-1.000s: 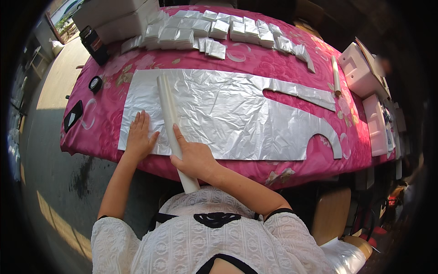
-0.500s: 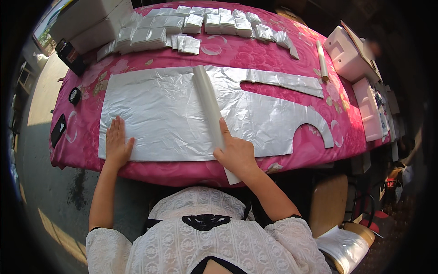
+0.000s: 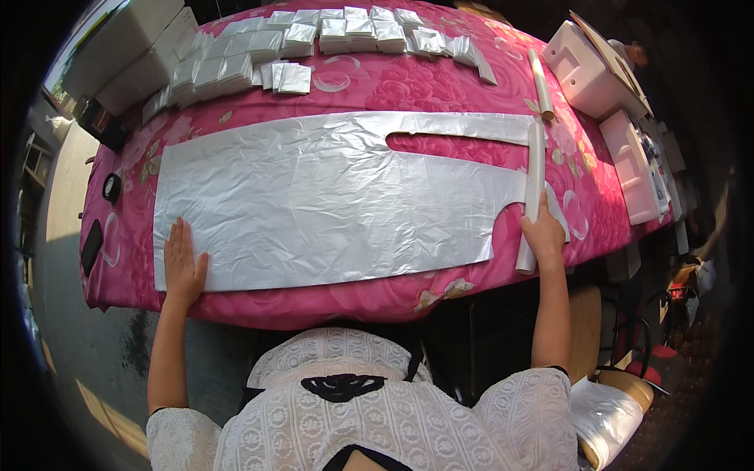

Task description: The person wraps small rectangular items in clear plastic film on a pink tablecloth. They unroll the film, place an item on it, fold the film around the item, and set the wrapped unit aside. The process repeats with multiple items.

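A thin silvery-white plastic apron [image 3: 314, 208] lies flat and slightly wrinkled across the table, with two curved cut-outs toward its right end. On its lower left corner rests my left hand [image 3: 184, 267], open, palm down, fingers stretched out. My right hand [image 3: 546, 237] grips a long pale tube [image 3: 536, 165] near its lower end. The tube lies across the narrow strips at the apron's right end, pointing away from me, and hides part of them.
Pink flowered cloth [image 3: 440, 86] covers the table. Stacks of folded silvery packets [image 3: 345, 35] line the far side. A second tube [image 3: 541, 86] lies at far right, near white foam boxes [image 3: 585, 67]. A black tape roll [image 3: 111, 187] and a phone [image 3: 92, 245] sit at left.
My right hand has moved the tube rightward, from the apron's middle to its right end. My left hand stays flat on the left corner. The whole view has shifted slightly.
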Tool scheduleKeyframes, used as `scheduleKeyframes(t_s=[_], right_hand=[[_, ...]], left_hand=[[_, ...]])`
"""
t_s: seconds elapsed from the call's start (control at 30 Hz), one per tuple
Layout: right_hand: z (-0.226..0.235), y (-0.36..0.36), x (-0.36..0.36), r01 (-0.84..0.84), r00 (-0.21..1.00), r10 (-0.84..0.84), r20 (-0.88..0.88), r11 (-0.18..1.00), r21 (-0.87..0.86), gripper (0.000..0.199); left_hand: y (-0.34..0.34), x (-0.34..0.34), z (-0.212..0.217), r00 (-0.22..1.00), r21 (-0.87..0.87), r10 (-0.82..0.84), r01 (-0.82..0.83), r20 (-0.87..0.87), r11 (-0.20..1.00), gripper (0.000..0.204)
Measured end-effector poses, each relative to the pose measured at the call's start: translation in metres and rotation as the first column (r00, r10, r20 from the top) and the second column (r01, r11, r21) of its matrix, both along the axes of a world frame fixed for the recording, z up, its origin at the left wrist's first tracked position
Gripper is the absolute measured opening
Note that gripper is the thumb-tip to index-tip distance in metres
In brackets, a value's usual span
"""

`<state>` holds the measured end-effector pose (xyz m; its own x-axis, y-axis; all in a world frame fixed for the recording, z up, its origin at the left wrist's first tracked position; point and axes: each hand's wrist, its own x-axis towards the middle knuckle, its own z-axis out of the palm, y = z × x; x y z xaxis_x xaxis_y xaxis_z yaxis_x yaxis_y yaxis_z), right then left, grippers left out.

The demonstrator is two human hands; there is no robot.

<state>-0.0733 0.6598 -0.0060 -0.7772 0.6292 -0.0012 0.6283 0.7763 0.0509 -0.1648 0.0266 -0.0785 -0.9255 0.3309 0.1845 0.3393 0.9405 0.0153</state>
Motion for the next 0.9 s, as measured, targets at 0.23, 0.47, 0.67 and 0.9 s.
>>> scheduleKeyframes(t_s=[0.23,0.47,0.67,0.9], right_hand=[[0.015,0.024,0.03,0.056,0.988,-0.073,-0.137,0.991,-0.124,0.074],[0.012,-0.174,0.01,-0.526,0.85,0.423,-0.314,0.658,-0.539,0.079],[0.02,-0.22,-0.005,-0.618,0.764,0.628,-0.149,0.646,-0.448,0.07],[-0.053,-0.068,-0.034,-0.667,0.707,0.634,-0.313,0.745,0.002,0.05]], left_hand=[[-0.001,-0.002,-0.004,1.0,-0.04,0.014,-0.015,-0.012,0.999,0.067],[0.185,0.009,0.066,0.854,0.483,-0.508,0.399,0.115,0.78,0.065],[0.253,0.013,0.033,0.792,0.596,-0.6,0.427,0.117,0.68,0.066],[0.272,0.018,0.036,0.812,0.554,-0.569,0.417,0.129,0.721,0.068]])
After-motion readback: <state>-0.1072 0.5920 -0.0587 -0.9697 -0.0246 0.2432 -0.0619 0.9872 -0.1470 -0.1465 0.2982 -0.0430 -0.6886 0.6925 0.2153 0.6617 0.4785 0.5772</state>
